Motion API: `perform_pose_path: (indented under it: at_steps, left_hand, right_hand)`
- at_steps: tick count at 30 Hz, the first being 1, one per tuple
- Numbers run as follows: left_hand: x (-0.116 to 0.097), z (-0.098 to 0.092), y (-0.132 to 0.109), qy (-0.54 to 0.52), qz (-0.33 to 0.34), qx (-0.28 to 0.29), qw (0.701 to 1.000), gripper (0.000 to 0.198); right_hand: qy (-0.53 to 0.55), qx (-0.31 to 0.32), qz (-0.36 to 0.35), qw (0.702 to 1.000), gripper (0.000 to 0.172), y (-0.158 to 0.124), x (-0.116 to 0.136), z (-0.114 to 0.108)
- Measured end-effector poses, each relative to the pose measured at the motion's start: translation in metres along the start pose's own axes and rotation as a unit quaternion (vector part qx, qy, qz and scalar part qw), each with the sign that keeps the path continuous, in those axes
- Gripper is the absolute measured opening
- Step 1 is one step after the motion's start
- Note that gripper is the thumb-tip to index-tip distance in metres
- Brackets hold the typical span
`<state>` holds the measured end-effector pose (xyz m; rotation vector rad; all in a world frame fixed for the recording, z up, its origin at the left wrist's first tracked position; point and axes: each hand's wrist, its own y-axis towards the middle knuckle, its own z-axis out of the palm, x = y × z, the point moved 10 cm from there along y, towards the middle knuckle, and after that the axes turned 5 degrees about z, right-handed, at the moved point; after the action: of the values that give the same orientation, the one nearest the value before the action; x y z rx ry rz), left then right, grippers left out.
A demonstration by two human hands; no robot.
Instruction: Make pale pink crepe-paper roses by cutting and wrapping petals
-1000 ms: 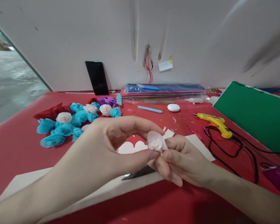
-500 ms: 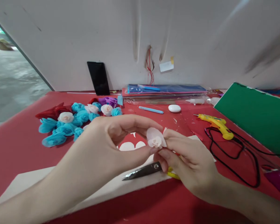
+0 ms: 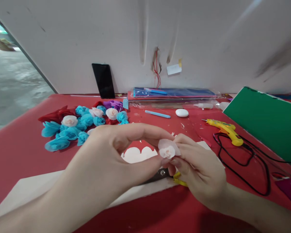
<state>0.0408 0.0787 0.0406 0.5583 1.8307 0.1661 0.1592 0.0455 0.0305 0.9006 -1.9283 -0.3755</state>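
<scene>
A small white paper flower [image 3: 169,150] with layered petals is held between both hands above the table. The thumb and fingertips of my left hand [image 3: 126,155] curve around its left side and touch its petals. My right hand [image 3: 199,161] pinches it from the right with bent fingers, which hide its base. Below the hands lie scissors [image 3: 160,174] with a dark blade and yellow handle, partly covered by my hands. They rest on a white sheet [image 3: 135,197]. Behind my left fingers are white cut paper shapes [image 3: 138,155] with rounded edges.
Blue, white, red and purple paper flowers [image 3: 70,132] cluster at the left. A yellow glue gun [image 3: 224,129] with a black cord and a green board [image 3: 266,119] are at the right. Against the wall leans a phone [image 3: 103,81]. A blue pen [image 3: 157,114] and white oval object [image 3: 181,113] lie behind.
Both hands have shifted slightly to the right and down in view with the paper flower. My left hand now covers most of the scissors' blade.
</scene>
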Motion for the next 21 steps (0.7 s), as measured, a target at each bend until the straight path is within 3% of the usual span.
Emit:
perform_pose_path:
  at_steps: [5,11,16,21]
  left_hand:
    - [-0.002,-0.002,-0.002,0.012,0.013,-0.013,1.000,0.014]
    - [-0.003,0.001,-0.002,0.023,0.023,0.007,0.999,0.016]
    - [0.005,0.001,-0.001,0.001,0.002,0.025,1.000,0.017]
    - [0.020,0.006,-0.003,-0.058,-0.059,0.071,0.994,0.026]
  right_hand:
    - [0.015,-0.012,0.001,1.000,0.030,0.001,0.000,-0.001]
    - [0.042,-0.026,0.052,0.997,0.033,0.000,-0.011,-0.001]
    - [0.048,-0.027,0.061,0.997,0.029,0.000,-0.012,-0.001]
    - [0.070,-0.051,0.094,0.992,0.028,-0.001,-0.013,-0.006]
